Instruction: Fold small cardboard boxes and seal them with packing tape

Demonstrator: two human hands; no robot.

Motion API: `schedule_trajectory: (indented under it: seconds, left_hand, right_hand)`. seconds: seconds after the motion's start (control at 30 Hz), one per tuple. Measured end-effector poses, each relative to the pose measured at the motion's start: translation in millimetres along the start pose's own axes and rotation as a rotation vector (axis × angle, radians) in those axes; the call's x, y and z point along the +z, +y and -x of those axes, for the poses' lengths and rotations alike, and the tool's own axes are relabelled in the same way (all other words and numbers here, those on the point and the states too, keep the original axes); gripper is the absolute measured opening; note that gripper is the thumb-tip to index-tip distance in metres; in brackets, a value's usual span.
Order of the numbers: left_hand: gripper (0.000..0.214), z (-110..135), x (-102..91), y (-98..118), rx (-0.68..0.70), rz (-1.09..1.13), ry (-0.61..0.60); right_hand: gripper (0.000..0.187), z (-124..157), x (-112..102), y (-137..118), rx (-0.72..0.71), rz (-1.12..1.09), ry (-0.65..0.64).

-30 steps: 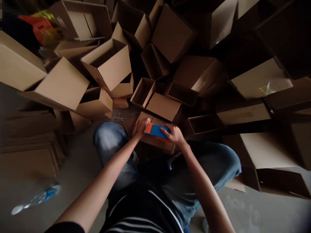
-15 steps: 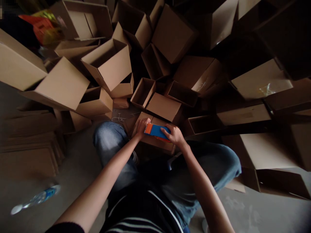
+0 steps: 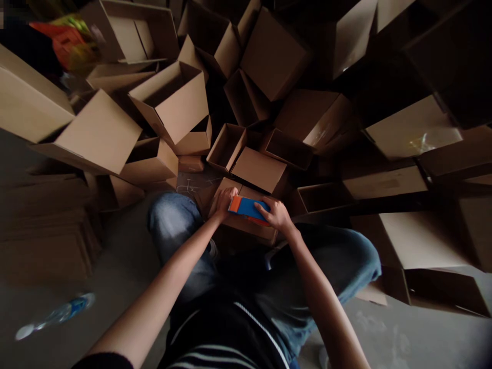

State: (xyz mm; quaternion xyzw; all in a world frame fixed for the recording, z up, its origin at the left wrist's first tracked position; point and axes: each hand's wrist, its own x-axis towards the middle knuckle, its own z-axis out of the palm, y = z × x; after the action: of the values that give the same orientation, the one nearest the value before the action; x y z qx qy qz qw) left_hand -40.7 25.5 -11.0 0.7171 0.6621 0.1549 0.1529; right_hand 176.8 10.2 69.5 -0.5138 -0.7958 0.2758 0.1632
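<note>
Between my knees lies a closed cardboard box (image 3: pixel 249 227), seen from above. My right hand (image 3: pixel 279 214) is wrapped round a blue-and-orange tape dispenser (image 3: pixel 249 207), its thumb across the blue top. The dispenser's orange end points left, close over the box's top. My left hand (image 3: pixel 223 203) rests on the left part of the box, right beside that orange end. Its fingers are bent and close together; what lies under them is hidden. Any strip of tape cannot be made out.
Many open cardboard boxes (image 3: pixel 180 107) pile up in front and to both sides. Flattened cardboard (image 3: pixel 42 251) is stacked at the left. A plastic bottle (image 3: pixel 57 315) lies on the floor (image 3: pixel 126 287). An open box (image 3: pixel 442 287) sits at the right.
</note>
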Motion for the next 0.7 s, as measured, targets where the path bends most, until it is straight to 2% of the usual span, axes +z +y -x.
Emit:
schedule_trajectory:
  seconds: [0.7]
  left_hand:
    - [0.017, -0.9, 2.2, -2.3, 0.036, 0.024, 0.048]
  right_hand:
    - [0.05, 0.1, 0.3, 0.9, -0.003, -0.006, -0.002]
